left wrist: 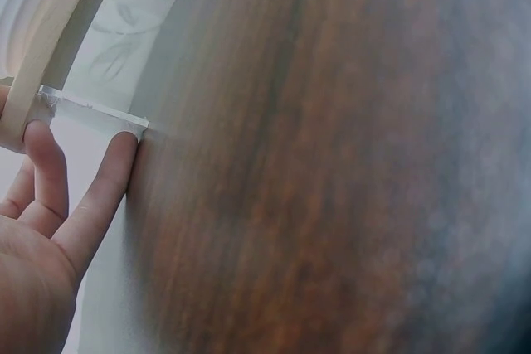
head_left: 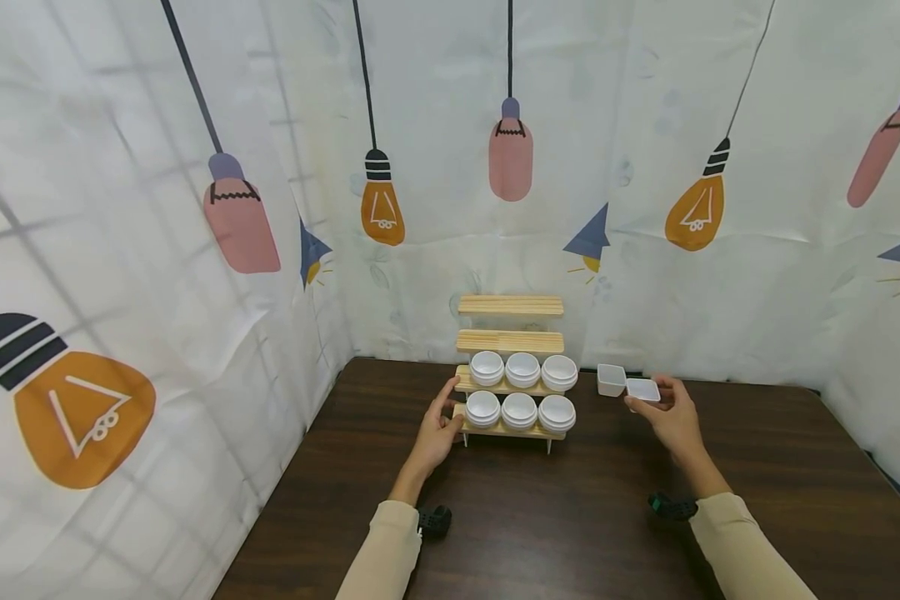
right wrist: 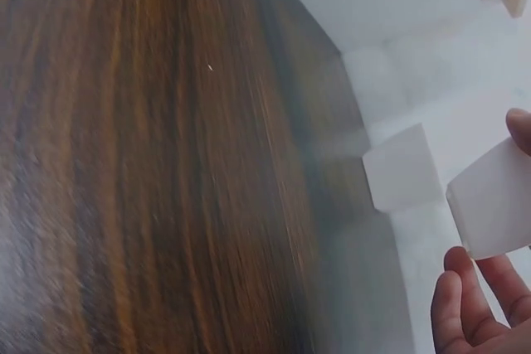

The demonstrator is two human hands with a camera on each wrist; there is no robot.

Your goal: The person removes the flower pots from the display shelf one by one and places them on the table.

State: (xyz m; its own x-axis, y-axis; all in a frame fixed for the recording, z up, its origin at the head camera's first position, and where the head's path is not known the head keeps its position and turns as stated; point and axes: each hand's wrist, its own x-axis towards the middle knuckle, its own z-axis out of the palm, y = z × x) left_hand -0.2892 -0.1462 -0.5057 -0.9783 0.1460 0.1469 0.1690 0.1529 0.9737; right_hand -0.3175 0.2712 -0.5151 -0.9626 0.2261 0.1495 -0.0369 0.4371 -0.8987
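Observation:
A tiered rack [head_left: 510, 342] with light wooden shelves and clear supports stands near the back of the table. Three round white bowls [head_left: 520, 410] sit on its lowest shelf and three more white bowls [head_left: 522, 368] on the shelf above. My left hand [head_left: 433, 437] grips the rack's left end; in the left wrist view its fingers touch the wooden shelf [left wrist: 60, 31] and a clear support [left wrist: 99, 109]. To the right, my right hand [head_left: 677, 421] pinches a square white cup [head_left: 642, 389] between thumb and fingers. Just left of it is another square white cup [head_left: 611, 381].
The rack's upper two shelves [head_left: 510, 306] rise at the back. A white cloth [head_left: 450, 167] printed with hanging lamps borders the dark wooden table [head_left: 570, 525] behind and at both sides. Each wrist wears a dark band [head_left: 672, 507].

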